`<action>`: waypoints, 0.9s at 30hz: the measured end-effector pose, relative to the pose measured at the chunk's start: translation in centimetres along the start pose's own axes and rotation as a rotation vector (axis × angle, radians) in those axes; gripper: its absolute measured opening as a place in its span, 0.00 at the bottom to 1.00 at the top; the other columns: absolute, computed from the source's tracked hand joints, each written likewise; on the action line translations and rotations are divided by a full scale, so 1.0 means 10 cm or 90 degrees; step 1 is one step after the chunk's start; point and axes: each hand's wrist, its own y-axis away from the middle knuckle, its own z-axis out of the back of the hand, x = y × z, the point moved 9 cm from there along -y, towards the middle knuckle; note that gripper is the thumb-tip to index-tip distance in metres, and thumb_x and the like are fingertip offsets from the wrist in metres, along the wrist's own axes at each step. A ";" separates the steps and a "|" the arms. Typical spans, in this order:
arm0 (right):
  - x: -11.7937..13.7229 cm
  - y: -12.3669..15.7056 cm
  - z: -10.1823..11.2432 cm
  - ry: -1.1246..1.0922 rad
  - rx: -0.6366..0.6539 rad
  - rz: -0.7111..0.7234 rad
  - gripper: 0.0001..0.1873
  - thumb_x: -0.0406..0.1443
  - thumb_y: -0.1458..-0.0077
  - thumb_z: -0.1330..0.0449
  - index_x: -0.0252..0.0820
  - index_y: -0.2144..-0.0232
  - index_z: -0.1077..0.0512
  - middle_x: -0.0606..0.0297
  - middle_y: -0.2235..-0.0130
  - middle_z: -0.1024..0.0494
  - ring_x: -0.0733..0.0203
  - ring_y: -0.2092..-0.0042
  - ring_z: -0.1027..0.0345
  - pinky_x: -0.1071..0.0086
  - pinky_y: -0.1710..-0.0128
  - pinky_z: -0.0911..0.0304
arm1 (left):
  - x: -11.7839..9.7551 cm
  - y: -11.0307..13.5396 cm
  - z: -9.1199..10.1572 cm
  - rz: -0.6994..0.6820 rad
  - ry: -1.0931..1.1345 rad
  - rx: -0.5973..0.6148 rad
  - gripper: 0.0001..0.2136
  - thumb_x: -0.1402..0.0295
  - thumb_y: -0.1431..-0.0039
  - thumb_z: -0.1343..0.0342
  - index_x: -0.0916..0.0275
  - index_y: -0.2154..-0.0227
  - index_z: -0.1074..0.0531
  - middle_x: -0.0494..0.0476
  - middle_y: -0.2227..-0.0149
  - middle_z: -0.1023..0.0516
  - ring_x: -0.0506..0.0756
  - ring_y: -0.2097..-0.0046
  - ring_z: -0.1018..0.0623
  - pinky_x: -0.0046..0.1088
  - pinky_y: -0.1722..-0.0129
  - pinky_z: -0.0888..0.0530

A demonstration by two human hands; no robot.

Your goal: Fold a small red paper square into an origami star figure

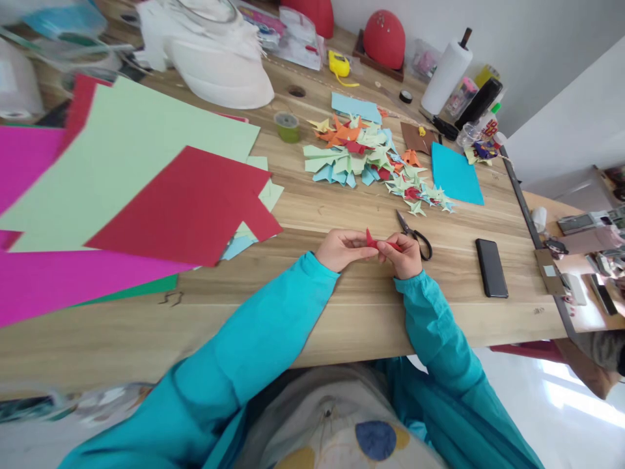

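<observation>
Between my two hands is a small red folded paper piece (370,240) with a pointed tip standing up. My left hand (343,249) pinches it from the left, and my right hand (403,255) grips its other end; the fingers cover part of it. Just behind my right hand lie black-handled scissors (415,233), blades pointing away from me. Further back on the wooden table (312,312) is a pile of folded paper figures (359,153) in pale green, blue, orange and red.
Large sheets of coloured paper, a red sheet (185,205) on top, cover the left side. A black phone (491,268) and a blue paper square (456,172) lie to the right. At the back are a white cap (219,71), a yellow tape measure (338,64) and a paper roll (446,75).
</observation>
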 end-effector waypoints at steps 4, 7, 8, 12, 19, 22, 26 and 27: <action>-0.03 0.01 -0.07 -0.033 0.045 -0.017 0.15 0.43 0.60 0.34 0.39 0.83 0.32 0.70 0.85 0.28 0.68 0.82 0.36 0.73 0.79 0.40 | -0.02 0.00 0.01 -0.032 -0.046 0.007 0.10 0.66 0.65 0.33 0.66 0.80 0.24 0.53 0.79 0.24 0.50 0.76 0.26 0.27 0.73 0.28; -0.08 0.02 -0.13 -0.096 0.082 -0.037 0.15 0.43 0.59 0.34 0.39 0.84 0.32 0.70 0.86 0.28 0.66 0.81 0.34 0.72 0.78 0.38 | -0.02 0.01 -0.01 -0.025 0.010 0.024 0.09 0.66 0.66 0.33 0.66 0.81 0.24 0.52 0.80 0.25 0.49 0.77 0.27 0.25 0.75 0.29; -0.10 0.02 -0.14 -0.108 0.086 -0.044 0.15 0.43 0.60 0.34 0.39 0.84 0.32 0.69 0.86 0.28 0.66 0.81 0.34 0.72 0.78 0.39 | -0.02 0.01 -0.02 -0.015 0.036 0.028 0.09 0.66 0.66 0.32 0.66 0.82 0.24 0.52 0.81 0.25 0.48 0.78 0.27 0.25 0.76 0.30; -0.11 0.01 -0.10 -0.082 0.053 -0.042 0.15 0.42 0.63 0.32 0.39 0.83 0.32 0.69 0.84 0.26 0.66 0.82 0.35 0.72 0.81 0.39 | 0.02 0.01 -0.02 0.029 0.098 0.018 0.11 0.67 0.67 0.32 0.66 0.79 0.24 0.53 0.81 0.24 0.49 0.78 0.26 0.25 0.76 0.29; -0.02 -0.01 -0.06 -0.034 0.031 -0.010 0.14 0.40 0.65 0.31 0.38 0.83 0.31 0.67 0.82 0.25 0.66 0.81 0.33 0.73 0.80 0.37 | 0.03 -0.02 0.07 -0.013 -0.005 -0.038 0.14 0.63 0.65 0.33 0.67 0.74 0.23 0.56 0.77 0.22 0.53 0.74 0.24 0.31 0.70 0.26; -0.10 -0.03 -0.05 -0.063 0.052 -0.043 0.19 0.49 0.58 0.38 0.38 0.80 0.30 0.65 0.82 0.25 0.66 0.81 0.34 0.72 0.80 0.37 | 0.03 -0.03 0.15 -0.019 -0.023 -0.083 0.14 0.63 0.67 0.33 0.66 0.75 0.23 0.54 0.78 0.23 0.51 0.76 0.25 0.30 0.71 0.27; -0.17 -0.05 0.02 -0.070 0.037 -0.071 0.23 0.53 0.54 0.43 0.38 0.80 0.29 0.64 0.83 0.26 0.66 0.82 0.34 0.72 0.81 0.38 | 0.02 -0.03 0.18 -0.016 -0.052 -0.098 0.14 0.62 0.68 0.33 0.65 0.76 0.23 0.53 0.79 0.24 0.51 0.77 0.26 0.29 0.72 0.27; -0.15 -0.05 0.03 -0.053 0.034 -0.062 0.21 0.51 0.55 0.41 0.38 0.80 0.29 0.65 0.83 0.26 0.66 0.82 0.35 0.72 0.81 0.38 | 0.01 -0.03 0.18 -0.017 -0.064 -0.096 0.14 0.62 0.67 0.33 0.65 0.76 0.23 0.53 0.80 0.24 0.51 0.77 0.26 0.29 0.72 0.28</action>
